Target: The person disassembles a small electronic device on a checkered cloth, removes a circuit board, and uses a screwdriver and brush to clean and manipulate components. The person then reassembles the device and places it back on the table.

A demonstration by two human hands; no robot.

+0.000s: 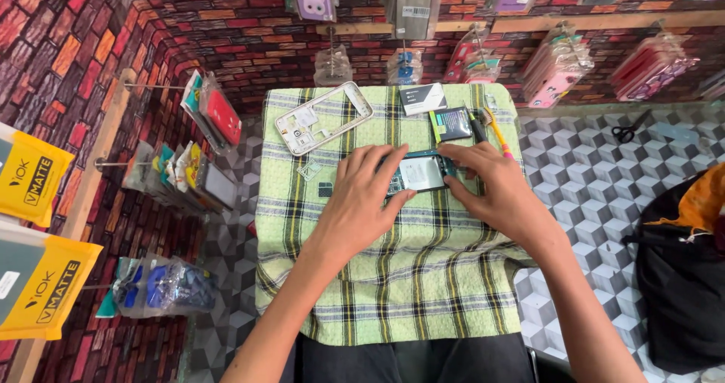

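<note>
green checked cloth (393, 277) lies nearest; both hands' fingers (377, 173) pinch the opened teal phone (421, 174), best pressed evenly.

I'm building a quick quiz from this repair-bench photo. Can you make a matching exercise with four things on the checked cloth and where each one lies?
Things:
1. opened phone
2. white phone frame
3. dark battery
4. yellow-handled tool

Places:
A. far left part of the cloth, apart from both hands
B. by the cloth's right edge
C. between the left hand and the right hand, touched by both
D. just beyond the right hand's fingers, left of the tools

Pairs: 1-C, 2-A, 3-D, 4-B
</note>
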